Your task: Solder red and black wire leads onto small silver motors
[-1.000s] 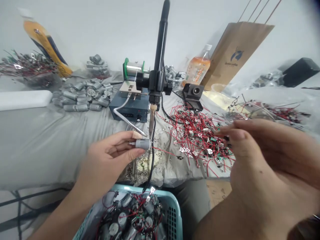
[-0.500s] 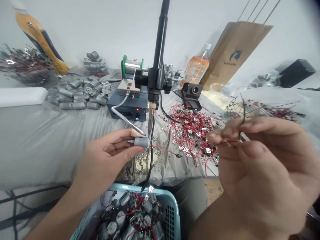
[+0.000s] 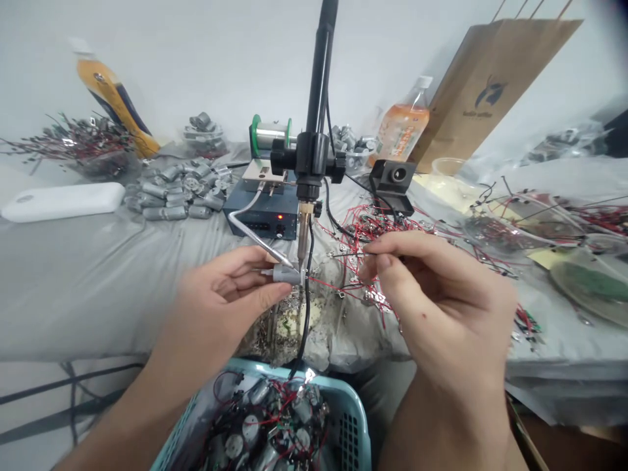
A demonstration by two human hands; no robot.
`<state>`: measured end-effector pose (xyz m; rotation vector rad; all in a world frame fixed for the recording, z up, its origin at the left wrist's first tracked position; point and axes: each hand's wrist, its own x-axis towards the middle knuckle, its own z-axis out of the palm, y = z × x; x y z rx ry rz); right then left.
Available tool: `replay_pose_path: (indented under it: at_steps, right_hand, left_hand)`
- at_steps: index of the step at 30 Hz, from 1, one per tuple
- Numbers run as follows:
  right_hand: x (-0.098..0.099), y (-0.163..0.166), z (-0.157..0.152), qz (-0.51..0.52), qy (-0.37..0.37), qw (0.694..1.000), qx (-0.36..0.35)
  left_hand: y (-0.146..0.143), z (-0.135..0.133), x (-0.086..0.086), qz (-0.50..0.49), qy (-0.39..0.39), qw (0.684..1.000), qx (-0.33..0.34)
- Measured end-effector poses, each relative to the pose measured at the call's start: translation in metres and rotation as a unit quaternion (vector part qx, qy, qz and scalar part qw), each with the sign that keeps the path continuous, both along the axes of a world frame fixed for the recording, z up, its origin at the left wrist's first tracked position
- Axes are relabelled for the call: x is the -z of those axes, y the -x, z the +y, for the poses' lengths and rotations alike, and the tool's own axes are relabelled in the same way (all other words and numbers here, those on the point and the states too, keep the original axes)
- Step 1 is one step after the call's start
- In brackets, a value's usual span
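Head view: small motor (image 3: 287, 273), axis horizontal, is being pinched by left hand (image 3: 220, 294) under soldering iron (image 3: 303, 235); wire lead (image 3: 349, 254) is being pinched by right hand (image 3: 441, 301), just right of it.

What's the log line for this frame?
left hand: holds motor under soldering iron tip | right hand: pinches wire beside motor | basket: wired motors, below hands

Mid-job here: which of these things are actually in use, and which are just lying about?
In use:
left hand holding grey motor
soldering iron
solder feed tube
right hand pinching wire

Lying about:
orange bottle
paper bag
white case
motor pile
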<state>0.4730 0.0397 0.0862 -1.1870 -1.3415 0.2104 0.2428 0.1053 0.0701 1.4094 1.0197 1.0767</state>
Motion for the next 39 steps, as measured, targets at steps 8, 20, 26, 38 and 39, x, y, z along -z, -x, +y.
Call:
replay_pose_path:
  at_steps: [8,20,26,38,39]
  right_hand:
    - [0.015,0.004,0.019,-0.026,-0.021,0.999,-0.032]
    - [0.014,0.01,0.02,-0.045,-0.055,0.997,-0.003]
    - [0.016,0.01,0.02,-0.063,-0.048,0.997,-0.003]
    - [0.015,0.011,0.026,-0.063,-0.103,0.991,-0.059]
    - [0.015,0.011,0.026,-0.067,-0.103,0.99,-0.062]
  left_hand:
    - [0.002,0.005,0.008,-0.014,0.007,1.0,-0.01]
    - [0.004,0.003,0.011,-0.036,-0.001,0.999,-0.02]
    - [0.003,0.001,0.009,-0.056,-0.019,0.998,-0.015]
    - [0.002,0.004,0.014,-0.065,-0.052,0.996,-0.003]
    - [0.003,0.004,0.014,-0.063,-0.052,0.997,-0.004]
